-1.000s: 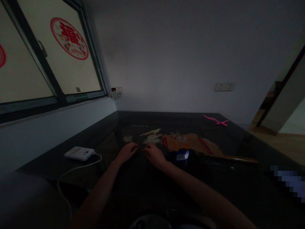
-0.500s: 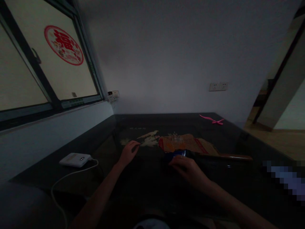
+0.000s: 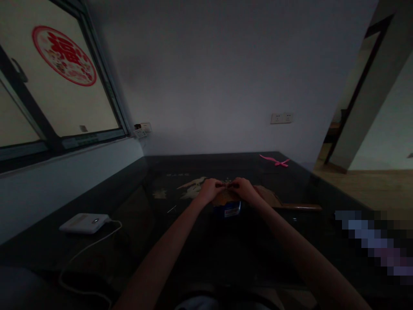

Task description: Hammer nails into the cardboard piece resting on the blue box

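My left hand [image 3: 211, 190] and my right hand [image 3: 242, 189] meet fingertip to fingertip above a patterned red and orange-brown sheet or fan-like piece. Both have their fingers pinched; whatever is between them is too small and dark to make out. Small thin points [image 3: 227, 179] show just behind the fingertips. A blue packet or box [image 3: 227, 209] with a pale label lies just below the hands. To their right, the tan part of the patterned piece [image 3: 268, 196] shows beside a brown wooden handle [image 3: 300, 207]. A thin, shiny sliver [image 3: 171, 209] lies left of my left forearm.
The dark glossy table [image 3: 129, 189] bears a pale bird-and-flower picture [image 3: 193, 188]. A white power bank [image 3: 84, 223] with a cable [image 3: 93, 246] is at left. A pink ribbon [image 3: 274, 161] lies near the back wall. A pixelated object [image 3: 371, 239] is at right.
My left hand has moved right, and my right hand has moved forward off the blue packet; they now meet over the patterned piece. The thin sliver now shows on the table. The view has turned slightly right.
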Available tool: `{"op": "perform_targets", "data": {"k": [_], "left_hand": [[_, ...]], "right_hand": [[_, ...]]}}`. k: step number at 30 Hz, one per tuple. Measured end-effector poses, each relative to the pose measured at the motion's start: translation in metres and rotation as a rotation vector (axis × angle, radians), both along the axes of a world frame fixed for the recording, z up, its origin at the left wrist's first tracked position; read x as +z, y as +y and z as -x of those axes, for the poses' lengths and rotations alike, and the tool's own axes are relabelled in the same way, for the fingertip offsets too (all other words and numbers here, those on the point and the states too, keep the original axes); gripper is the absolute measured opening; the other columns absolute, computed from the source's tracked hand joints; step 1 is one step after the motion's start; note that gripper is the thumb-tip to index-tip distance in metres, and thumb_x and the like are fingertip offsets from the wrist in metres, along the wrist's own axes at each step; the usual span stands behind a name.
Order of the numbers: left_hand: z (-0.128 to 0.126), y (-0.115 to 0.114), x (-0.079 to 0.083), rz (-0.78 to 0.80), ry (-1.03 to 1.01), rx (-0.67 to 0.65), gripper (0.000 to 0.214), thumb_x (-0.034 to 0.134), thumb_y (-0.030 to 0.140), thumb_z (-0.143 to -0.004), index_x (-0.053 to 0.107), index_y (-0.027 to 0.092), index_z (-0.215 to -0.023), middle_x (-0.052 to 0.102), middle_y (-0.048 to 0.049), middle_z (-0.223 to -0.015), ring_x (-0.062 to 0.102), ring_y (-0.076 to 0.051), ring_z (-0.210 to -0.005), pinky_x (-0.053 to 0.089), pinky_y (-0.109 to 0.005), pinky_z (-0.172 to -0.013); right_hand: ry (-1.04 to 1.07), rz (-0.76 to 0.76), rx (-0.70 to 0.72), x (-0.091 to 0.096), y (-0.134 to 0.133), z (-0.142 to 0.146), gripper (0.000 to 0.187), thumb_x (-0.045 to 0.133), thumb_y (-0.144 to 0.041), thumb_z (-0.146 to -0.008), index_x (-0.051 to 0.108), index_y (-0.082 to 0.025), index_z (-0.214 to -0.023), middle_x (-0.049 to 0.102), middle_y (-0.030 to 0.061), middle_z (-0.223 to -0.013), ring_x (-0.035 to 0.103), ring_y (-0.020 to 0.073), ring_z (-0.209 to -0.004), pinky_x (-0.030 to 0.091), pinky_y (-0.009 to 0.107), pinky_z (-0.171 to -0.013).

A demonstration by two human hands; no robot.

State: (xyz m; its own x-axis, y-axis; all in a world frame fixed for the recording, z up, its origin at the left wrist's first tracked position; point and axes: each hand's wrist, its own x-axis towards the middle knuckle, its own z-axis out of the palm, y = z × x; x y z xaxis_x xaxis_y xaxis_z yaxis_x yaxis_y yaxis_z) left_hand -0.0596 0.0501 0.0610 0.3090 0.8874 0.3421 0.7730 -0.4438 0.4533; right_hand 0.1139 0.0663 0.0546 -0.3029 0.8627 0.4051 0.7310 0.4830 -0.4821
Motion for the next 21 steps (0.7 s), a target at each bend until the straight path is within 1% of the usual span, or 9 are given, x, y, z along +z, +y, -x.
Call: {"op": "perform_targets", "data": {"k": [3, 6, 9, 12, 17, 21], "left_hand": [[0.001, 0.002, -0.004, -0.023, -0.005, 0.024, 0.02, 0.058, 0.028, -0.078, 0.071, 0.017, -0.089, 0.069, -0.0073, -0.087, 0.061, -0.02, -0.081, 0.043, -0.027, -0.072], [0.001, 0.002, -0.007, -0.057, -0.003, 0.024, 0.021, 0.058, 0.032, -0.078, 0.071, 0.018, -0.087, 0.069, -0.007, -0.088, 0.06, -0.02, -0.083, 0.043, -0.028, -0.075], [-0.002, 0.0, -0.007, -0.062, 0.007, 0.047, 0.022, 0.057, 0.033, -0.079, 0.07, 0.018, -0.086, 0.068, -0.0078, -0.087, 0.06, -0.019, -0.082, 0.042, -0.028, -0.075], [-0.006, -0.003, -0.007, -0.072, 0.024, 0.082, 0.019, 0.057, 0.03, -0.078, 0.07, 0.019, -0.087, 0.068, -0.0083, -0.088, 0.06, -0.02, -0.083, 0.042, -0.028, -0.074], [-0.006, -0.006, -0.008, -0.078, 0.057, 0.101, 0.018, 0.055, 0.025, -0.078, 0.069, 0.02, -0.088, 0.067, -0.0083, -0.09, 0.06, -0.021, -0.086, 0.042, -0.03, -0.076], [-0.004, -0.004, -0.008, -0.071, 0.032, 0.092, 0.018, 0.054, 0.023, -0.078, 0.069, 0.019, -0.088, 0.067, -0.0086, -0.089, 0.06, -0.02, -0.084, 0.042, -0.029, -0.075]], "right_hand": [[-0.019, -0.006, 0.002, -0.002, 0.002, 0.002, 0.012, 0.062, -0.021, -0.072, 0.073, -0.017, -0.074, 0.069, 0.0054, -0.075, 0.059, 0.0158, -0.069, 0.041, 0.024, -0.065], [-0.003, -0.021, -0.014, -0.004, 0.004, 0.002, 0.014, 0.061, -0.023, -0.074, 0.073, -0.017, -0.075, 0.069, 0.0062, -0.077, 0.059, 0.016, -0.071, 0.04, 0.024, -0.065], [0.037, -0.03, -0.041, -0.005, 0.005, 0.002, 0.015, 0.061, -0.025, -0.074, 0.073, -0.016, -0.076, 0.07, 0.0081, -0.078, 0.06, 0.0179, -0.073, 0.04, 0.025, -0.064], [0.105, -0.035, -0.061, -0.002, 0.004, 0.003, 0.019, 0.059, -0.028, -0.075, 0.073, -0.015, -0.077, 0.071, 0.0088, -0.078, 0.062, 0.0189, -0.073, 0.041, 0.024, -0.063], [0.221, -0.04, -0.032, 0.006, -0.003, 0.008, 0.025, 0.053, -0.032, -0.08, 0.071, -0.015, -0.076, 0.071, 0.0054, -0.075, 0.063, 0.0157, -0.068, 0.041, 0.021, -0.057], [0.239, -0.012, 0.009, 0.002, -0.007, 0.011, 0.025, 0.054, -0.031, -0.078, 0.07, -0.014, -0.071, 0.07, 0.0041, -0.069, 0.062, 0.0146, -0.063, 0.04, 0.02, -0.054]]}}
